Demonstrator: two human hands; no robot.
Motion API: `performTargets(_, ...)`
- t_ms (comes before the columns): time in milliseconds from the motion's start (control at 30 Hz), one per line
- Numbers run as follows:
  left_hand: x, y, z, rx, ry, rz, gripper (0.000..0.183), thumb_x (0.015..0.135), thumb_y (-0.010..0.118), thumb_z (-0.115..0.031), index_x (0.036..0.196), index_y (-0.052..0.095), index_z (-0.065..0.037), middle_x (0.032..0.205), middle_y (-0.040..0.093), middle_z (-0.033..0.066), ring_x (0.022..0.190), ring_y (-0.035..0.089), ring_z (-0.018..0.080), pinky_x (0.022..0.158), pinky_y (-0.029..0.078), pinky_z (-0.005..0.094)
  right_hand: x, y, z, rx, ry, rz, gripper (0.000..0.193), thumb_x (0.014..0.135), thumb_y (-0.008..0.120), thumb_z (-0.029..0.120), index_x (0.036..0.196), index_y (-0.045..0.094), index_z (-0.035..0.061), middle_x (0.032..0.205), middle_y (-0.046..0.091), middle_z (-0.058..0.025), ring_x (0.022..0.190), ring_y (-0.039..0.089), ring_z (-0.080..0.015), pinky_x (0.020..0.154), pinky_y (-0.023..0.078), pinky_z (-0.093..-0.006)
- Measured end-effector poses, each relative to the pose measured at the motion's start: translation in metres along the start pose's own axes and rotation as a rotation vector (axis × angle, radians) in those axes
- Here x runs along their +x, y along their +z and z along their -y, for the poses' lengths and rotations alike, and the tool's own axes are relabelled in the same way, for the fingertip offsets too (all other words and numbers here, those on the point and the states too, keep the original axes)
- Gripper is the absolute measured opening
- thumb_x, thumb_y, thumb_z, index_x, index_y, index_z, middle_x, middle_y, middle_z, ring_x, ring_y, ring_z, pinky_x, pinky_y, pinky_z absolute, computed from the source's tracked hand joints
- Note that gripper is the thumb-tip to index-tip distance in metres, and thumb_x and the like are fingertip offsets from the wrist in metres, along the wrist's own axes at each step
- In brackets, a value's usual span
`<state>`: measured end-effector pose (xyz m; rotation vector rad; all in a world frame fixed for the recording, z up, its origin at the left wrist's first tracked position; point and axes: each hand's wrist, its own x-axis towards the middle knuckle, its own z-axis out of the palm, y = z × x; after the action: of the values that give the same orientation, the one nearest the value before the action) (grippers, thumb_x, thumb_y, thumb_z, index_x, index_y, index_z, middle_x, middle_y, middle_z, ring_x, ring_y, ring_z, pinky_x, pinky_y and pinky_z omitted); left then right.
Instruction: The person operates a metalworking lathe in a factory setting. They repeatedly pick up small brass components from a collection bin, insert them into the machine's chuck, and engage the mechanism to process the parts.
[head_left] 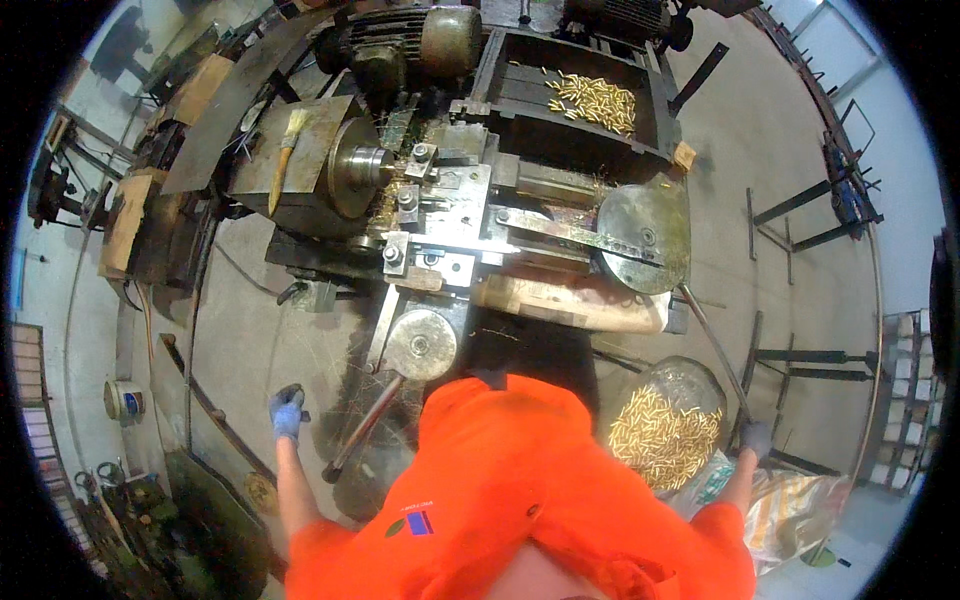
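At the right, my right hand (756,438), in a grey glove, is closed at the lower end of a long metal lever (718,350). The lever runs up to the round plate (645,235) of a small lathe. My left hand (287,411), in a blue-grey glove with dark fingertips, is raised at the left, away from the machine. Its fingers are curled together; whatever they may hold is too small to make out. Nearest to it is a second lever (365,428) with a dark grip, below a smaller round plate (421,344). The lathe's chuck (370,167) faces several bolted tool holders (408,198).
A brush (285,160) lies on the headstock cover (255,185). Small brass pieces (595,103) sit in a metal tray (520,130) behind; more brass pieces (665,435) fill a round pan (690,378) near my right. A motor (400,45) stands at the back, a woven sack (800,510) at lower right.
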<state>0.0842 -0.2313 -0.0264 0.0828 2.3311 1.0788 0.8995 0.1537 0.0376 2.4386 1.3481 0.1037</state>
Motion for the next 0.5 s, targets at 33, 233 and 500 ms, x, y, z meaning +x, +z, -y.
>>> performTargets(33,-0.001,0.003,-0.019,0.033,0.013,0.058,0.025,0.08,0.059,-0.008,0.103,0.06,0.001,0.088,0.063,0.009,0.061,0.058,0.0152,0.046,0.048,0.0262,-0.002,-0.003,0.002,-0.004,0.009,0.03,0.042,0.076,0.053,0.043,0.087,0.066,0.0047,0.09,0.062,-0.0209,0.085,0.06,-0.0378,0.073,0.048,-0.0443)
performTargets(233,-0.052,0.053,-0.127,0.142,0.335,0.48,0.03,0.082,0.06,-0.017,0.104,0.059,0.004,0.081,0.064,0.0089,0.061,0.057,0.0141,0.052,0.047,0.0271,-0.005,0.011,-0.005,0.05,0.023,-0.007,0.038,0.075,0.057,0.04,0.084,0.066,0.0036,0.085,0.063,-0.0213,0.081,0.061,-0.0378,0.071,0.048,-0.0443)
performTargets(500,-0.127,0.083,-0.167,0.562,0.472,0.656,0.038,0.078,0.062,-0.032,0.102,0.061,-0.003,0.079,0.064,0.0158,0.07,0.061,0.0231,0.065,0.047,0.034,-0.019,0.012,-0.006,0.14,0.016,-0.052,0.032,0.069,0.063,0.031,0.082,0.065,0.0018,0.084,0.062,-0.0225,0.083,0.061,-0.0379,0.072,0.049,-0.0435)
